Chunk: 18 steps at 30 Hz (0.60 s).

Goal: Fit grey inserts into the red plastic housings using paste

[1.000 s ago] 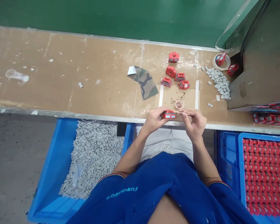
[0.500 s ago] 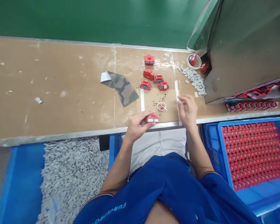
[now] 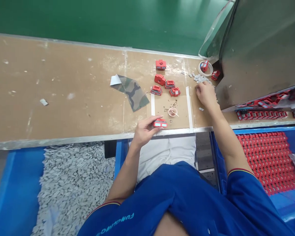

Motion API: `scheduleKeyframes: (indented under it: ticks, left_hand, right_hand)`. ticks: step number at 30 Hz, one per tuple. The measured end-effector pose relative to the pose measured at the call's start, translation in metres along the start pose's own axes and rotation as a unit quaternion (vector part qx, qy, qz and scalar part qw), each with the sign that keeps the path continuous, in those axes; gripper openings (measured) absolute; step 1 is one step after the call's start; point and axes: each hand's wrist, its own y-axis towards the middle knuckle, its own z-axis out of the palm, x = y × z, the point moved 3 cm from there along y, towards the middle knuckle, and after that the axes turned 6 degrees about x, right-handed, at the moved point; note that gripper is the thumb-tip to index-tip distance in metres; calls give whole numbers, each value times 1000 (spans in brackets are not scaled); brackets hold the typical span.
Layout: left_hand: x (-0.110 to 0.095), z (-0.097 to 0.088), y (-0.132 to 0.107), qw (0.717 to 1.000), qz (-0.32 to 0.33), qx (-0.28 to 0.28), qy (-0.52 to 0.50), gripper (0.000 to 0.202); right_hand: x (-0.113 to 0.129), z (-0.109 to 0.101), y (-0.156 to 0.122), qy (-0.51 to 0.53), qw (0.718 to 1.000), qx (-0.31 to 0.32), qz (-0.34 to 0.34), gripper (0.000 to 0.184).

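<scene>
Tan fibreboard workbench (image 3: 63,91), head view: the left hand (image 3: 146,130) grips a rectangular red plastic block (image 3: 160,123) between thumb and fingers, just behind the metal front edge (image 3: 63,138). The right hand (image 3: 206,95) has curled fingers (image 3: 199,88) at a heap of small grey rectangular pieces (image 3: 203,78); any pinch cannot be told

My right hand (image 3: 205,95) hides most of the small grey rectangular pieces (image 3: 199,78); the blue plastic crate (image 3: 285,203) is cut off at right.

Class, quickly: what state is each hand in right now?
Left hand: closed, holding a red block.
Right hand: curled over grey chips; cannot tell if it holds one.
</scene>
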Motion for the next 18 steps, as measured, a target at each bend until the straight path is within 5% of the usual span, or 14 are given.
scheduleKeyframes:
  ticks: [10,18]
  left_hand:
    - [-4,-2,4,998,55,8,-1,47]
    - [4,0,-1,999,-14,13,-50,55]
  right_hand:
    - [1,-15,-25,-22,996,80,-26,23]
    - [30,-18,-23,70,992,96,-34,24]
